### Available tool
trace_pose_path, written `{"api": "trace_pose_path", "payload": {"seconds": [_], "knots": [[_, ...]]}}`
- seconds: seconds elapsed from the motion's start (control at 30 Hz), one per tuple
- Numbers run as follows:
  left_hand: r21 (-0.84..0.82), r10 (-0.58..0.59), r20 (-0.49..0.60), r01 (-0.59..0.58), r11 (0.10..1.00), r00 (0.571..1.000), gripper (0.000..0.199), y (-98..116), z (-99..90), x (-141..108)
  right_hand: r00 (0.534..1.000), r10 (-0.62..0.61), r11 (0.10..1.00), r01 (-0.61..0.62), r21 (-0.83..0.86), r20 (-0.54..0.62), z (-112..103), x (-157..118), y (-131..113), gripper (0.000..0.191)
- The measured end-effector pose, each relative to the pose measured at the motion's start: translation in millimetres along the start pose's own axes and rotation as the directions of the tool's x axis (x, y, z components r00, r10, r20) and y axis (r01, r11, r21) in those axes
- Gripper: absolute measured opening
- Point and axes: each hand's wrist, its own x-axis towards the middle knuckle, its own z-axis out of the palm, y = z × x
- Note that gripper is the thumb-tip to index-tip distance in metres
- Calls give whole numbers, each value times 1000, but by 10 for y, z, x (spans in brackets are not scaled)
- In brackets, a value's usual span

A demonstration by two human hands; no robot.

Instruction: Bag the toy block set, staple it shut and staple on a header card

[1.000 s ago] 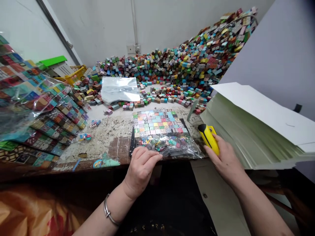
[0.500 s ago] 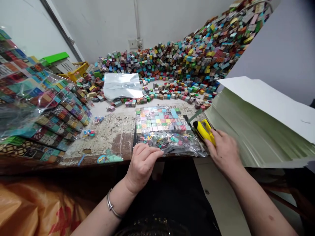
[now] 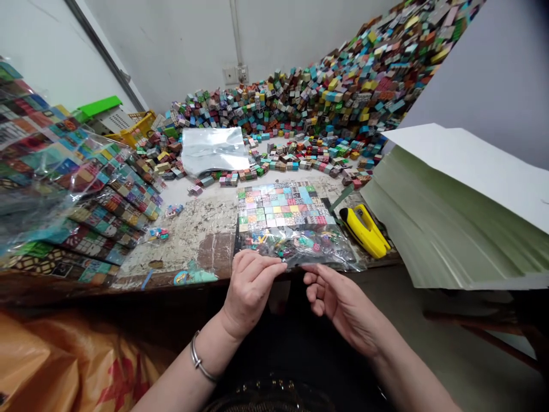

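My left hand (image 3: 250, 292), with a metal bangle at its wrist, is closed in a pinch on the near edge of a clear plastic bag (image 3: 295, 252). Rows of small patterned cubes (image 3: 278, 209) fill the bag's far part, and loose coloured bits lie in its near part. My right hand (image 3: 337, 297) is at the bag's near edge, fingers loosely curled and apart, with one fingertip close to the plastic; whether it touches I cannot tell. Right of the bag lies a yellow hand tool (image 3: 364, 230) with a black tip and looped handle.
Stacked bagged cubes (image 3: 86, 194) rise at left. A heap of loose cubes (image 3: 334, 109) lines the wall, with flat plastic bags (image 3: 214, 150) before it. White sheets (image 3: 463, 217) are piled at right. Two small packets (image 3: 158, 233) lie left; an orange sack (image 3: 64, 360) is below.
My right hand has let go of the yellow hand tool, leaving it on the table, and moved left to the bag's near edge. My left hand keeps its pinch there.
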Motion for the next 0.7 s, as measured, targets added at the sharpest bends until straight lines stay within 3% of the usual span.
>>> {"api": "trace_pose_path", "payload": {"seconds": [0.23, 0.6, 0.7], "knots": [[36, -29, -27, 30, 999, 999, 23, 37, 10, -3, 999, -39, 999, 39, -10, 16, 81, 98, 24, 22], [220, -124, -147, 155, 963, 981, 31, 168, 25, -158, 997, -67, 974, 71, -213, 28, -47, 70, 109, 27], [131, -187, -190, 213, 968, 964, 32, 212, -52, -324, 997, -74, 968, 79, -237, 31, -51, 53, 117, 28]]}}
